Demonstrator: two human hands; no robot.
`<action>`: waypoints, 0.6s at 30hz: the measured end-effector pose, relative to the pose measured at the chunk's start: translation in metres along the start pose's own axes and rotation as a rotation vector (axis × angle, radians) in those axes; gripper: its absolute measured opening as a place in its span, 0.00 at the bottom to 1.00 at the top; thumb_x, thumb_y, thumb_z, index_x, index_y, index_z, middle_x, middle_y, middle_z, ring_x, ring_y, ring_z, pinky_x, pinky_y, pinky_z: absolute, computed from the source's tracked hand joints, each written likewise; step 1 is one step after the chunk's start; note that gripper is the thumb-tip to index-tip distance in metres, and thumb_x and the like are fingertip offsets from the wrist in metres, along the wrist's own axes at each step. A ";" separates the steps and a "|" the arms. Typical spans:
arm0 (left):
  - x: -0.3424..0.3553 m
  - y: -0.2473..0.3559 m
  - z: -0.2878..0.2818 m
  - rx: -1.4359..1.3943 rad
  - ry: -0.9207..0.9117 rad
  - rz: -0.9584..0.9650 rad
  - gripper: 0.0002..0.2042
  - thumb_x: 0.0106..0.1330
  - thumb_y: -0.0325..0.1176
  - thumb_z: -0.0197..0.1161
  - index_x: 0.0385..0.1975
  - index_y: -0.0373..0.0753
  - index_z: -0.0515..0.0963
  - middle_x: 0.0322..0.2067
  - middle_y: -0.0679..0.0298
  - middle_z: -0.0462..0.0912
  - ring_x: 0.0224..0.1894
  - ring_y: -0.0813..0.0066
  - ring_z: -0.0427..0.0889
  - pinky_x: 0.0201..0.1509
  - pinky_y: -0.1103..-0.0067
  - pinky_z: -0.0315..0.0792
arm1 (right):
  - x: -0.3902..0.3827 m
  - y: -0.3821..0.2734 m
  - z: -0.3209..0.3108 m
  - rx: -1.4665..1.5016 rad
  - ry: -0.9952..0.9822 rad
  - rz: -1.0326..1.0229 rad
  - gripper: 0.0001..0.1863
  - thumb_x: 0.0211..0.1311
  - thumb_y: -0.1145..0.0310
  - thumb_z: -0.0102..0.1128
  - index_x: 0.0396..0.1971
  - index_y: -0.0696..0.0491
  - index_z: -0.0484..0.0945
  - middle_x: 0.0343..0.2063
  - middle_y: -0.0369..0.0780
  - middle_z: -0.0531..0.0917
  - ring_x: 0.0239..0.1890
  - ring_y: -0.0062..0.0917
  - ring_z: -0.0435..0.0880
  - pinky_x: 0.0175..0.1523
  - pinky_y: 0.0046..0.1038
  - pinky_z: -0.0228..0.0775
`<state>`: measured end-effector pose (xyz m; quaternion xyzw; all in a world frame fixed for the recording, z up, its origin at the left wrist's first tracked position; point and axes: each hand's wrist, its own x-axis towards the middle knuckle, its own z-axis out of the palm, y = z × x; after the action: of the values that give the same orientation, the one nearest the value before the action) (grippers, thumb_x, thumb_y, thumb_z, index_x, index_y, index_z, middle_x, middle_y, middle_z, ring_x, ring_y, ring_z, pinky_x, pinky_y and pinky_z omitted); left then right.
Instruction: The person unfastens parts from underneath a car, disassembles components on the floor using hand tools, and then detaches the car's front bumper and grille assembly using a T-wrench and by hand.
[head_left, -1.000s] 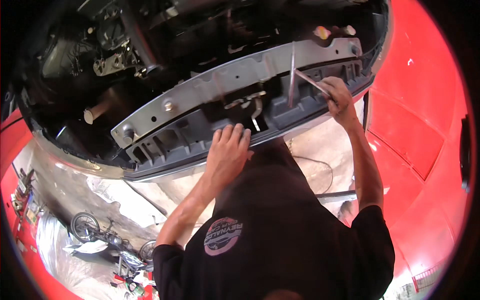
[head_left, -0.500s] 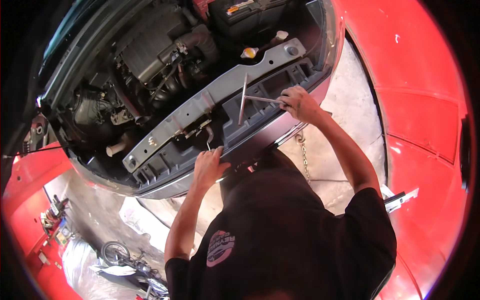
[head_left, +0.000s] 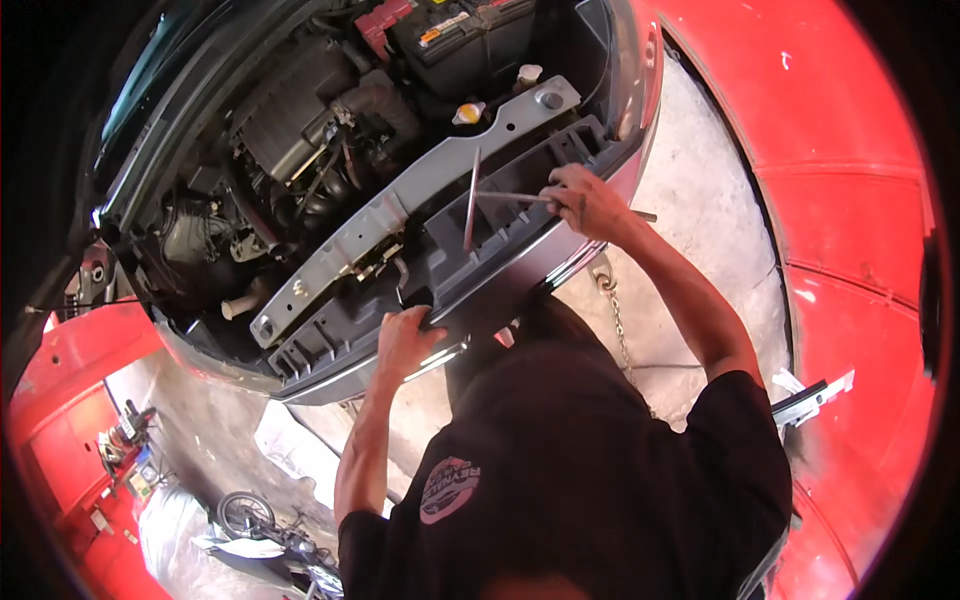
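My right hand (head_left: pixel 588 205) is closed around the shaft of a metal T-handle wrench (head_left: pixel 510 197), above the right part of the car's front end. The wrench's crossbar points away from the hand, over the dark plastic panel (head_left: pixel 445 250) behind the bumper; the shaft's other end sticks out past my wrist. My left hand (head_left: pixel 406 343) is curled over the top edge of the front bumper (head_left: pixel 525 270), left of the middle, its fingertips partly hidden. Just beyond it a small bent metal latch lever (head_left: pixel 402 280) rises near the grey crossmember (head_left: pixel 440 160).
Beyond the crossmember lies the open engine bay with a battery (head_left: pixel 465 45), a yellow-marked radiator cap (head_left: pixel 468 114) and a black engine cover (head_left: pixel 285 110). A chain (head_left: pixel 617 320) hangs under the bumper. Red panels (head_left: pixel 840 230) stand right; a motorcycle (head_left: pixel 265 535) is at lower left.
The whole view has shifted, so the car's front end sits slightly further left. My right hand with the wrench has moved slightly relative to the car; my left hand stays at the bumper edge.
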<state>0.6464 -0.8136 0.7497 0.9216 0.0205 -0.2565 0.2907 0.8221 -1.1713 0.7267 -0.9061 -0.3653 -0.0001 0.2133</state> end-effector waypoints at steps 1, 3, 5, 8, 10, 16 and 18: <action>0.003 -0.001 -0.002 -0.002 0.011 0.033 0.20 0.50 0.40 0.73 0.40 0.35 0.82 0.34 0.52 0.84 0.40 0.53 0.82 0.50 0.67 0.68 | -0.001 0.001 -0.003 -0.056 0.116 0.021 0.08 0.57 0.67 0.61 0.35 0.52 0.84 0.42 0.44 0.79 0.49 0.38 0.76 0.54 0.37 0.69; 0.000 0.003 -0.005 0.016 -0.041 0.022 0.20 0.50 0.42 0.73 0.39 0.35 0.82 0.32 0.51 0.84 0.38 0.50 0.82 0.48 0.65 0.69 | -0.010 0.010 -0.013 -0.124 0.150 0.077 0.10 0.58 0.67 0.61 0.39 0.52 0.83 0.49 0.46 0.77 0.54 0.42 0.73 0.58 0.38 0.67; 0.002 0.005 -0.002 -0.017 0.022 -0.011 0.21 0.51 0.45 0.73 0.38 0.35 0.82 0.30 0.50 0.84 0.35 0.48 0.82 0.43 0.62 0.71 | -0.019 0.032 -0.021 -0.172 0.211 0.345 0.14 0.57 0.70 0.64 0.44 0.52 0.82 0.50 0.47 0.76 0.57 0.44 0.71 0.63 0.39 0.63; 0.008 0.009 0.010 0.096 0.131 0.080 0.21 0.51 0.46 0.73 0.32 0.33 0.80 0.24 0.49 0.81 0.30 0.47 0.82 0.33 0.62 0.72 | -0.045 0.070 -0.021 0.022 0.447 0.537 0.14 0.62 0.68 0.60 0.48 0.53 0.80 0.48 0.48 0.78 0.54 0.45 0.75 0.60 0.39 0.67; 0.014 0.015 0.014 0.093 0.139 0.086 0.20 0.51 0.46 0.73 0.30 0.33 0.80 0.22 0.49 0.80 0.27 0.47 0.81 0.31 0.61 0.71 | -0.054 0.094 0.001 -0.005 0.805 0.597 0.13 0.67 0.68 0.55 0.47 0.56 0.77 0.43 0.49 0.81 0.46 0.42 0.80 0.54 0.35 0.70; 0.006 0.012 0.019 0.070 0.083 -0.012 0.21 0.52 0.46 0.73 0.30 0.33 0.79 0.22 0.46 0.80 0.30 0.41 0.81 0.31 0.61 0.71 | -0.071 0.119 0.055 0.696 1.088 0.839 0.17 0.70 0.68 0.54 0.56 0.55 0.77 0.33 0.33 0.80 0.33 0.16 0.72 0.40 0.21 0.68; 0.011 0.012 0.020 0.051 0.084 0.004 0.21 0.52 0.46 0.73 0.31 0.32 0.79 0.23 0.46 0.80 0.31 0.41 0.81 0.32 0.61 0.71 | -0.086 0.124 0.074 0.912 1.097 0.929 0.19 0.70 0.67 0.54 0.58 0.55 0.75 0.41 0.35 0.83 0.41 0.16 0.75 0.49 0.21 0.68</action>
<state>0.6488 -0.8358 0.7370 0.9386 0.0241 -0.2176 0.2666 0.8303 -1.2792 0.5978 -0.6611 0.2344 -0.2047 0.6827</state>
